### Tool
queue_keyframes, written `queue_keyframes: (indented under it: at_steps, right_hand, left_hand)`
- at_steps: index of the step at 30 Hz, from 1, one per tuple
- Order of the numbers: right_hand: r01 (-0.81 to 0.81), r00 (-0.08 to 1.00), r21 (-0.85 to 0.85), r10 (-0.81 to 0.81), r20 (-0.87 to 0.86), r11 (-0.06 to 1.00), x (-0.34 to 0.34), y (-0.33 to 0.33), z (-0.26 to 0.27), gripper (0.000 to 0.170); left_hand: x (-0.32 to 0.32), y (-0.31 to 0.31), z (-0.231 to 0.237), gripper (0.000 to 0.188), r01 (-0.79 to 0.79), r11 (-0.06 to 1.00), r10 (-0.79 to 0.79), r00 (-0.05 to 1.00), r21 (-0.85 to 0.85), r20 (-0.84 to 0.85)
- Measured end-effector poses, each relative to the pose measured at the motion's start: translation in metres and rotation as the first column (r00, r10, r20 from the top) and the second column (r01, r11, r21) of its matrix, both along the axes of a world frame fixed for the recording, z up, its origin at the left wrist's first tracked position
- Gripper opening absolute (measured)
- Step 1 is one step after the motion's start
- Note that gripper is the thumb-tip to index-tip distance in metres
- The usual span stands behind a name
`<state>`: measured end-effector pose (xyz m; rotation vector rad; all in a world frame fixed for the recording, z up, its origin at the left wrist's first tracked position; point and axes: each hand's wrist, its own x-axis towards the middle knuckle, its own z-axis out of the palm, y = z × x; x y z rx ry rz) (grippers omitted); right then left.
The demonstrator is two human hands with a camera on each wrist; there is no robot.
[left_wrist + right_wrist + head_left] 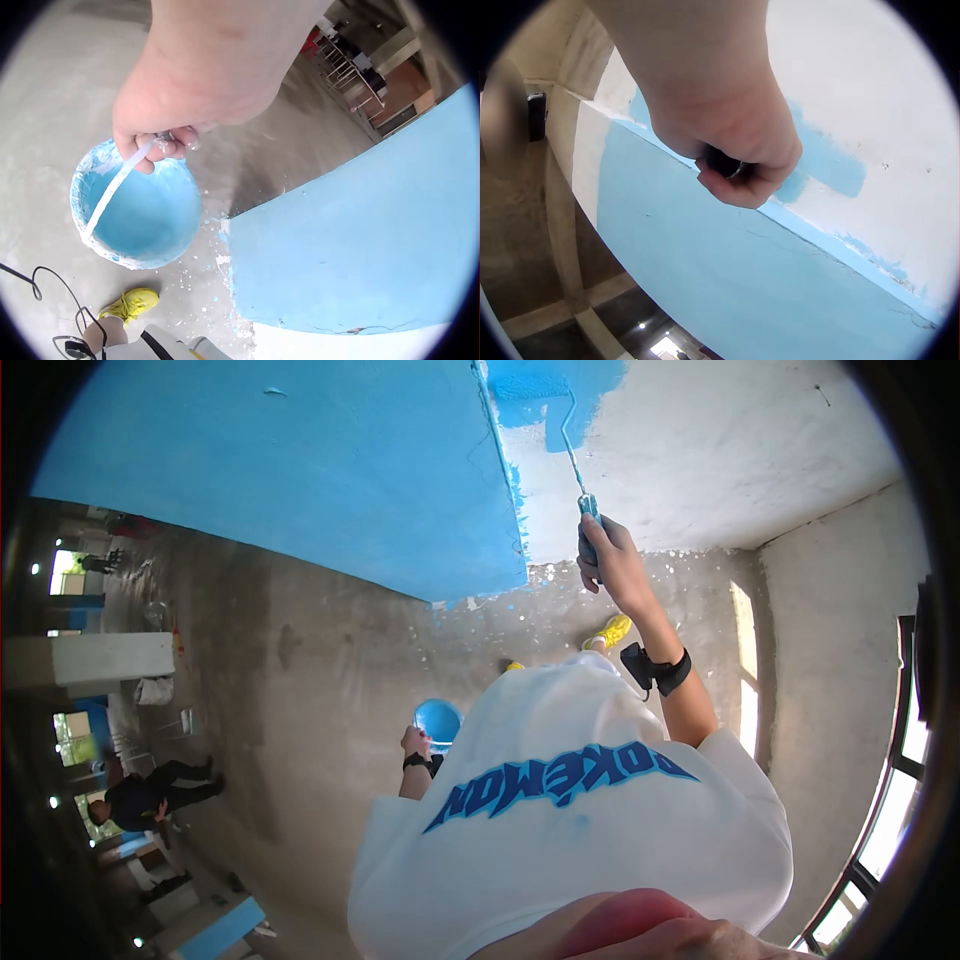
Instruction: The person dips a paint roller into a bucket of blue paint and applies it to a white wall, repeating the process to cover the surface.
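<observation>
The right hand (612, 560) grips the handle of a paint roller (530, 387), whose blue-coated head lies against the wall on a fresh blue patch (570, 432) beside the corner edge. In the right wrist view the right hand (727, 150) has its fingers curled round the dark handle end (721, 161); the roller head is hidden there. Low down, the left hand (415, 741) holds a bucket (438, 720) of blue paint. Seen from the left wrist, the left hand (169, 124) has its fingers hooked round the white bucket handle (112, 187), above the paint-smeared bucket (79, 196).
A blue wall face (300, 460) meets the whitish wall (700, 450) at the corner. Paint spots mark the concrete floor (320, 650). Yellow shoes (612, 630) stand near the wall base. Another person (150, 795) is far left; windows (885, 830) are at right.
</observation>
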<state>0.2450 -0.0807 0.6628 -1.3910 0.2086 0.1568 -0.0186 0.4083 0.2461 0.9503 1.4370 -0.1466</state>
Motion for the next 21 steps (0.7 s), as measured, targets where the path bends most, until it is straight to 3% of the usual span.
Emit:
queue_keyframes:
  at_steps: [5,6,8,10,14,16,18,19,21]
  right_hand:
    - [-0.054,0.995,-0.150,0.066,0.079,0.987,0.025,0.018,-0.016,0.028]
    - [-0.062,0.996,-0.099,0.068,0.054,0.993,0.032,0.020,-0.031,0.025]
    - [-0.027,0.999,-0.116,0.032,0.038,0.993,0.040,0.025,-0.058,0.025]
    - [-0.008,0.999,-0.149,0.003,-0.032,0.989,0.047,0.024,-0.081,0.026]
    - [0.029,1.000,-0.262,-0.030,0.000,0.965,0.049,0.022,-0.127,0.030]
    - [0.015,1.000,-0.278,-0.018,-0.010,0.960,0.047,0.021,-0.143,0.030]
    - [0.004,0.998,-0.280,-0.023,-0.062,0.960,0.043,0.019,-0.155,0.030]
    - [-0.009,0.993,-0.282,-0.023,-0.112,0.959,0.040,0.018,-0.158,0.031]
    - [-0.008,0.991,-0.241,-0.025,-0.133,0.970,0.040,0.018,-0.160,0.031]
  left_hand:
    - [0.002,-0.011,0.014,0.009,-0.066,0.997,0.066,0.998,-0.045,-0.002]
    - [-0.003,0.000,-0.028,0.010,-0.130,0.991,0.129,0.990,-0.012,-0.049]
    - [0.003,0.002,-0.029,0.010,-0.118,0.993,0.118,0.992,-0.008,-0.049]
    - [0.011,-0.001,-0.012,0.010,-0.036,0.999,0.037,0.999,0.014,-0.032]
    - [0.022,-0.014,0.028,0.008,0.132,0.990,-0.131,0.991,0.050,-0.013]
    - [0.018,-0.008,0.022,0.008,0.176,0.983,-0.176,0.984,0.059,-0.012]
    - [0.017,-0.002,0.021,0.007,0.507,0.832,-0.535,0.841,0.226,0.081]
    - [0.015,-0.003,0.022,0.007,0.507,0.832,-0.534,0.841,0.226,0.080]
    - [0.027,-0.011,0.027,0.006,0.330,0.930,-0.341,0.939,0.160,0.043]
